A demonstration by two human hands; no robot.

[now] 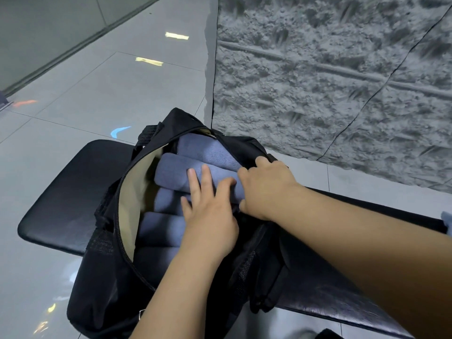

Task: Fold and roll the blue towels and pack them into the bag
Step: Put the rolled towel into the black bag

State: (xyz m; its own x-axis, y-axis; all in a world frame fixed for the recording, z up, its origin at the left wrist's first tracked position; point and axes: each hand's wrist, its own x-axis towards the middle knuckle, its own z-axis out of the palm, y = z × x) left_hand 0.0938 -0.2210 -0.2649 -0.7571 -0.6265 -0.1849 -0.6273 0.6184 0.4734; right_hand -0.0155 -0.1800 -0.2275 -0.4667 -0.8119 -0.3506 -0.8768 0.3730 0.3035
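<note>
A black duffel bag (102, 285) with a beige lining lies unzipped on a black padded bench (66, 192). Several rolled blue towels lie side by side inside it. The top rolled towel (171, 172) sits across the middle of the opening, with another towel (205, 149) behind it. My left hand (208, 211) lies flat with straight fingers pressing on the top roll. My right hand (266, 187) curls round the right end of that same roll at the bag's right edge.
A rough grey textured wall (330, 69) rises behind the bench on the right. Glossy grey floor tiles (85, 81) with light reflections spread to the left. A scrap of blue cloth (447, 221) shows at the right edge.
</note>
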